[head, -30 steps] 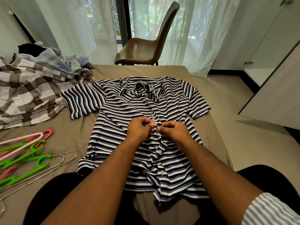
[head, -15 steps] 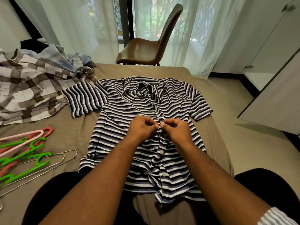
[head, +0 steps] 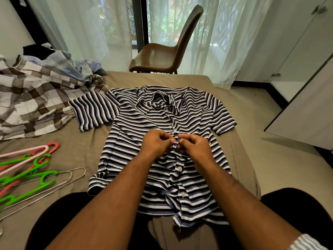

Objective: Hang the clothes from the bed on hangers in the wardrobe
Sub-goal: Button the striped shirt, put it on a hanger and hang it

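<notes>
Striped shirt [head: 137,127] lies flat, front up, on the bed [head: 86,141], collar twd the chair [head: 162,56]. Both hands are on its button placket at mid-chest. Left hand [head: 156,143] and right hand [head: 195,147] each have fingers curled, w/ thumb + fingertips pinching the placket edges either side of one button. Can't tell if the button is going in or coming out. Other buttons show above & below the pinch.

Progress, as I judge it: early. No garment is on a hanger yet, and none shows at the wardrobe [head: 306,109] (white doors at right, inside not visible). Plastic hangers [head: 36,188] and wire hangers [head: 72,175] lie unused on the bed, left of the shirt & apart from it.

Left to do: finish the buttons, slip in a hanger, carry it to the wardrobe. Then the plaid shirt [head: 30,105], pale blue garment [head: 63,64] and smth black [head: 34,49], piled at far left, all unhung.
</notes>
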A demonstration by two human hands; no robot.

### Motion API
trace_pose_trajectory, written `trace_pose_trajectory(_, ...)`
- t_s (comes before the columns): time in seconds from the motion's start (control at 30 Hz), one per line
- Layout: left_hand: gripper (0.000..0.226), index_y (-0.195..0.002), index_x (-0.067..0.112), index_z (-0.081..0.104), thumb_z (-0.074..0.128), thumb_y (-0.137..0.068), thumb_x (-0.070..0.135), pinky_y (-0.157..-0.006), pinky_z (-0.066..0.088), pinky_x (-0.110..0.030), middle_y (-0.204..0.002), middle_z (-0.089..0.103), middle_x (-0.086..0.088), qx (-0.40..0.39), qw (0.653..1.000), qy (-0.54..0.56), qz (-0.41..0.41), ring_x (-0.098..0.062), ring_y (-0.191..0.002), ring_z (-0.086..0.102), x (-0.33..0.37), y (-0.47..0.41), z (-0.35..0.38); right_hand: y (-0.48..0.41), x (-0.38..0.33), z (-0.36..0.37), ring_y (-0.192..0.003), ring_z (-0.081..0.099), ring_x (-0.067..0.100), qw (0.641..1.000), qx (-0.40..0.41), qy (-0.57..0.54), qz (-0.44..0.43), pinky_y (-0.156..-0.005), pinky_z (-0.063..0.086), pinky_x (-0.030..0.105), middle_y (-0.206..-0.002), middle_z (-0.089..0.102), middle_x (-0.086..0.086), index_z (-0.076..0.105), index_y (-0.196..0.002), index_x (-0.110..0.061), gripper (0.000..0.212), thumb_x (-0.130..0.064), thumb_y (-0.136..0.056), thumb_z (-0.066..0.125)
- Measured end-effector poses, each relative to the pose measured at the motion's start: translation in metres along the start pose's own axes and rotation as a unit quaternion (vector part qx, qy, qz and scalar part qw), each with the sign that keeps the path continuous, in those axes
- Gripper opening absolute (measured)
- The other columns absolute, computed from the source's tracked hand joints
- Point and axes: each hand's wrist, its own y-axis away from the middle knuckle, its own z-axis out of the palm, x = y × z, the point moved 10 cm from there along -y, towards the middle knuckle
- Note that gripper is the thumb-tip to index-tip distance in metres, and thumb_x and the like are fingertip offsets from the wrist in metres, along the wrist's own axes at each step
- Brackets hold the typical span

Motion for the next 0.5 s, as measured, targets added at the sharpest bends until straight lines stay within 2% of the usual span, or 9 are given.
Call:
trace_pose_trajectory(0.13,0.004,-0.093,0.005,0.075,0.072,-0.091,0.007,-0.075,0.064,-0.038,-0.078,0.074,-0.015,-0.010,1.000,0.011,-0.002,-0.021,-0.071,0.072,-0.001,-0.001,0.001,0.002,-0.001,0.004,-0.083,0.076,0.021,0.999,-0.026,-0.034,-0.002,-0.079,0.061,0.034,-0.090,0.078,0.011,0.072,-0.102,-0.006,0.017,-0.001,-0.086,0.076)
trace_pose_trajectory(0.23,0.007,-0.096,0.003,0.073,0.068,-0.094,0.007,-0.071,0.063,-0.035,-0.081,0.074,-0.017,-0.010,0.999,0.031,-0.002,-0.022,-0.072,0.072,-0.001,-0.001,0.002,0.002,-0.004,0.007,-0.080,0.076,0.023,0.998,-0.029,-0.051,0.002,-0.074,0.061,0.030,-0.087,0.078,0.012,0.070,-0.102,-0.002,0.021,0.003,-0.082,0.078)
trace_pose_trajectory(0.37,0.015,-0.091,0.004,0.072,0.071,-0.094,0.018,-0.070,0.063,-0.035,-0.082,0.075,-0.017,0.001,0.997,0.082,-0.005,-0.023,-0.072,0.072,-0.001,-0.001,-0.001,-0.005,-0.014,0.012,-0.079,0.074,0.018,0.999,-0.023,0.005,-0.031,-0.074,0.060,0.029,-0.087,0.076,0.011,0.072,-0.096,-0.008,0.017,0.000,-0.083,0.079)
trace_pose_trajectory(0.5,0.017,-0.090,0.006,0.073,0.080,-0.085,0.021,-0.071,0.063,-0.036,-0.083,0.077,-0.013,0.019,0.997,0.075,-0.010,-0.021,-0.073,0.075,-0.001,-0.001,-0.007,-0.011,-0.020,0.013,-0.076,0.072,0.016,0.994,-0.007,0.083,-0.072,-0.075,0.061,0.032,-0.084,0.076,0.008,0.072,-0.092,-0.013,0.013,-0.007,-0.084,0.080)
